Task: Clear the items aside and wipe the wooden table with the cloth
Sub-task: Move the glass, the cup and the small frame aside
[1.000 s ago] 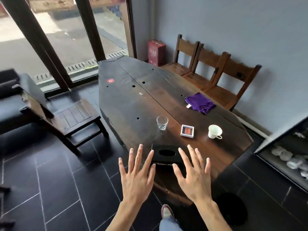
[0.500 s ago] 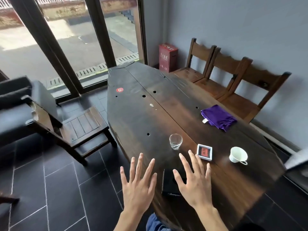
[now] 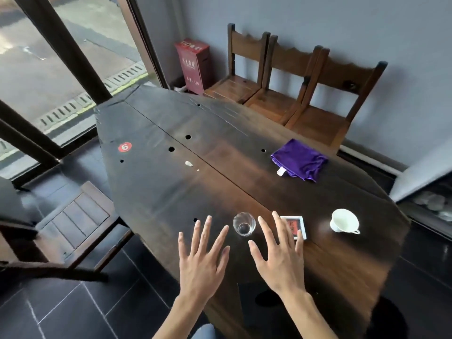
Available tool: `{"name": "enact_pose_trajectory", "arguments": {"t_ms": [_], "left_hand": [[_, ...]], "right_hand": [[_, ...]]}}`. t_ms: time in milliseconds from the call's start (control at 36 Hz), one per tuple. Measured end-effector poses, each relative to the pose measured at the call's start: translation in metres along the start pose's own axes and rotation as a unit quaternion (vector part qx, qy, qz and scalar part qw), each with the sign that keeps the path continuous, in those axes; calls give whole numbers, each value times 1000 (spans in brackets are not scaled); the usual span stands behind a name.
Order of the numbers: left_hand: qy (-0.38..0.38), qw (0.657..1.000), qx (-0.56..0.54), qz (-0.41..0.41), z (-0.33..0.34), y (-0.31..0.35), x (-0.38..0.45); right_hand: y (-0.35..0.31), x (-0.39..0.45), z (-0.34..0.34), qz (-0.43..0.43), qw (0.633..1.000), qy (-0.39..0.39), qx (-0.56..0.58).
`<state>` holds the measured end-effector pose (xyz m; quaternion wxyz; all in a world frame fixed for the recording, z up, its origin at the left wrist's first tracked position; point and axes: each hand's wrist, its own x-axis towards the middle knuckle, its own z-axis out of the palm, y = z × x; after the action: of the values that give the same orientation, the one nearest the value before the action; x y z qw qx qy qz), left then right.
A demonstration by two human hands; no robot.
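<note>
The dark wooden table (image 3: 171, 192) runs away from me. A purple cloth (image 3: 299, 160) lies crumpled near its right edge. At the near end stand a clear glass (image 3: 244, 224), a small white-framed red box (image 3: 294, 226) and a white cup (image 3: 343, 220). A black tissue box (image 3: 247, 302) sits under my right wrist, mostly hidden. My left hand (image 3: 201, 260) hovers flat with fingers spread, just left of the glass. My right hand (image 3: 278, 255) is spread too, between the glass and the red box, its fingers covering part of the box. Neither hand holds anything.
Three wooden chairs (image 3: 293, 94) line the right side against the grey wall, with a red carton (image 3: 193, 62) in the corner. A low wooden chair (image 3: 73, 216) stands left of the table. A red number sticker (image 3: 125, 147) and small white crumbs (image 3: 188, 163) lie on the table.
The view has closed in on the table and both spread hands have moved forward, from over the black tissue box to either side of the glass.
</note>
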<state>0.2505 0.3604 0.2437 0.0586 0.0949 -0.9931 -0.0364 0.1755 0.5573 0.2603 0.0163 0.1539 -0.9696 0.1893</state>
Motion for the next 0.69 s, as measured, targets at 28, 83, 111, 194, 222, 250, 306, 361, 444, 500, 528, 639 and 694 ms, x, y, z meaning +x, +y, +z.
{"name": "enact_pose_trajectory", "arguments": {"t_ms": [28, 83, 111, 194, 222, 250, 306, 361, 444, 500, 528, 639, 694], "left_hand": [[-4, 1000, -3, 9, 1, -1, 7], [-8, 1000, -9, 24, 5, -4, 22], [-12, 999, -10, 30, 8, -4, 30], [-22, 998, -12, 50, 18, -10, 52], [-24, 998, -15, 57, 22, -12, 59], [-27, 997, -18, 65, 26, -16, 67], [-32, 996, -25, 82, 34, -21, 84], [-39, 994, -32, 99, 46, -26, 100], [-50, 990, -35, 129, 66, -33, 127], [-61, 987, -40, 143, 81, -37, 146], [-67, 986, -43, 149, 88, -38, 156], [-84, 980, -65, 167, 123, -40, 192], [-97, 978, -75, 170, 145, -41, 208]], "right_hand": [[-1, 3, 1, 6, 1000, -2, -2], [-3, 8, 3, 15, 1000, 4, -4], [-3, 11, 4, 20, 1000, 7, -5], [-4, 20, 12, 43, 999, 3, -12], [-4, 24, 15, 52, 999, 0, -14], [-4, 26, 18, 62, 998, -2, -16], [-3, 32, 24, 81, 996, 1, -23], [-1, 38, 30, 99, 995, 6, -28], [1, 50, 41, 131, 990, 8, -44], [4, 58, 50, 154, 987, 3, -47], [6, 62, 55, 168, 985, 1, -44], [14, 79, 76, 211, 977, 7, -41], [20, 88, 87, 228, 973, 14, -40]]}}
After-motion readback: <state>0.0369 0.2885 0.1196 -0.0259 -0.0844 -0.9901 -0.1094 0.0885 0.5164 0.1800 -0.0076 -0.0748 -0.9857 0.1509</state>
